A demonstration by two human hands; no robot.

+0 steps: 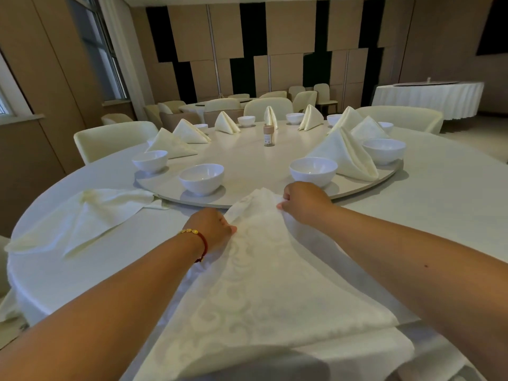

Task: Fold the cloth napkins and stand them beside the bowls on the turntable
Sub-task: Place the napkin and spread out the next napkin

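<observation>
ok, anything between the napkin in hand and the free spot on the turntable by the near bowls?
Nothing visible. Both hands, left hand and right hand, pinch the patterned white cloth napkin at the round white turntable edge. The stretch between the two nearest white bowls lies bare straight ahead.

- A small brown-capped bottle is standing upright near the middle of the round table.
- Cream chairs are ringing the table's far side.
- A white-skirted table is standing well apart, at the right wall.
- Beige and dark wall panels are lining the back.
</observation>
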